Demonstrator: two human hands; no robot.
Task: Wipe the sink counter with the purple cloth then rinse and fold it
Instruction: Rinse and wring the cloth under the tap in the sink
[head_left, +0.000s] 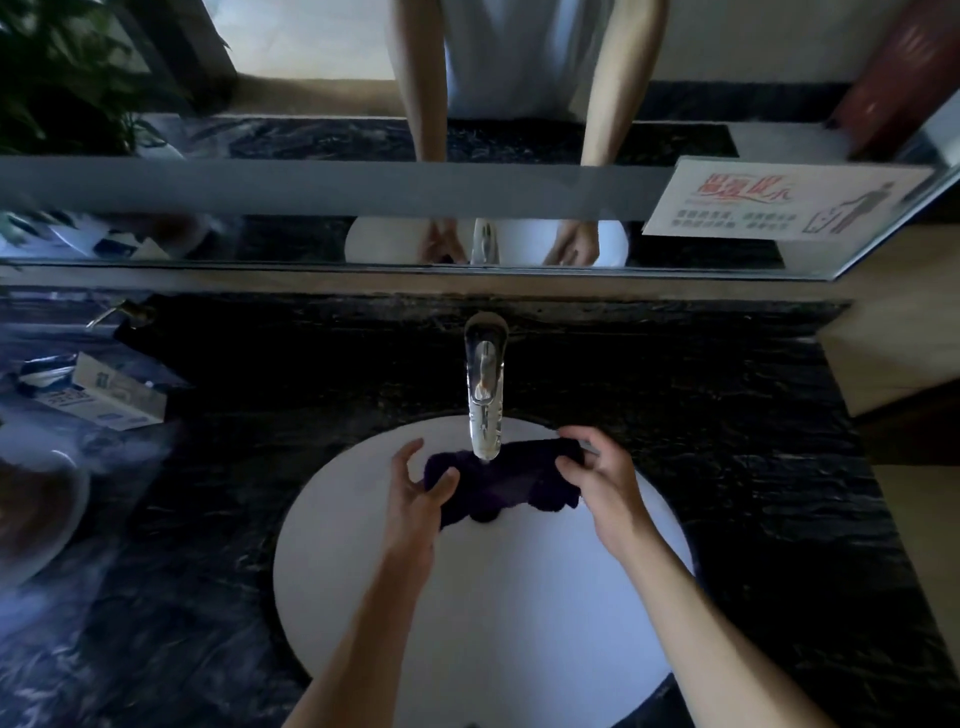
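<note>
Rinsing step: purple cloth (498, 480) bunched under the faucet (484, 384), over the sink (483, 597). Left hand (415, 499) and right hand (597, 480) pinch its 2 ends. Next, probably wring, then fold.

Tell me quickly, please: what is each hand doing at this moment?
Left hand: holds the left end of the purple cloth under the faucet.
Right hand: pinches the cloth's right end.

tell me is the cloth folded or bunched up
Bunched up: the cloth sags in uneven lumps between the left hand and right hand.
</note>
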